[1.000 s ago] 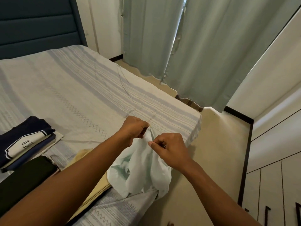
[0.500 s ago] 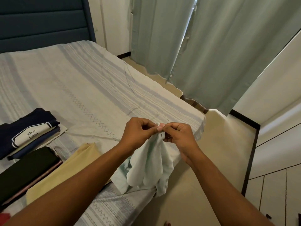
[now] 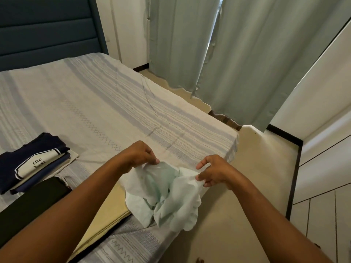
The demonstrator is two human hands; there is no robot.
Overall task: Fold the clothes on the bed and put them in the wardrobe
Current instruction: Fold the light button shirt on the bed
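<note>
A crumpled pale mint garment (image 3: 167, 198) hangs over the near corner of the bed (image 3: 106, 103). My left hand (image 3: 139, 154) pinches its top edge on the left. My right hand (image 3: 212, 170) pinches the edge on the right, about a hand's width away, so the cloth stretches between them. A folded navy shirt with white lettering (image 3: 32, 162) lies on a stack at the left of the bed. A folded black garment (image 3: 32, 204) and a flat pale yellow one (image 3: 106, 211) lie nearer me, partly under my left forearm.
White wardrobe doors (image 3: 326, 205) line the right side across a strip of cream floor (image 3: 252, 186). Grey-green curtains (image 3: 228, 54) hang behind the bed's far corner. A dark blue headboard (image 3: 47, 29) stands at the upper left.
My hands, close together on the mint garment's edge before, have drawn apart, spreading its top edge open. The view has shifted a little.
</note>
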